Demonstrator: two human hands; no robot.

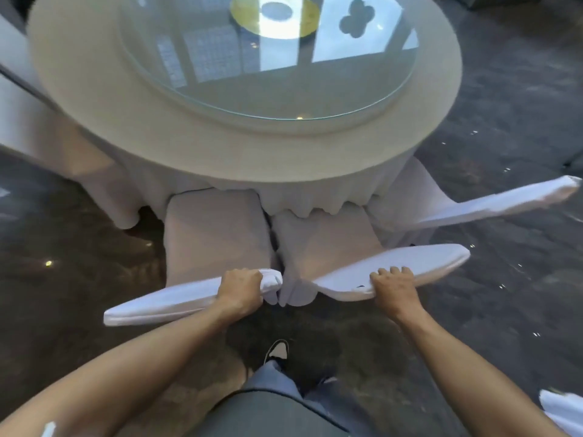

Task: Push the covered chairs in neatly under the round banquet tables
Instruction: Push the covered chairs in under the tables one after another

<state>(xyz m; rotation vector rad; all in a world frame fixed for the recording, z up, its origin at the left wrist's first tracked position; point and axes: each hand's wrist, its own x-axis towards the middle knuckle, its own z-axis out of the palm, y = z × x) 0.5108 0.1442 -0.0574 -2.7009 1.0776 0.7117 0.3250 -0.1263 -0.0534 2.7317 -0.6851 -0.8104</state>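
Observation:
Two white-covered chairs stand side by side at the near edge of the round banquet table (104,99). My left hand (240,288) grips the top of the left chair's backrest (164,302) near its right end. My right hand (394,287) grips the top of the right chair's backrest (422,263) near its left end. The left chair's seat (217,231) and the right chair's seat (325,238) have their front edges tucked under the hanging tablecloth (290,200). The two chairs almost touch at the middle.
A third covered chair (492,201) stands to the right, angled against the table. Another covered chair (19,99) is at the far left. A glass turntable (220,89) lies on the tabletop. My foot (277,350) is on the dark patterned carpet behind the chairs.

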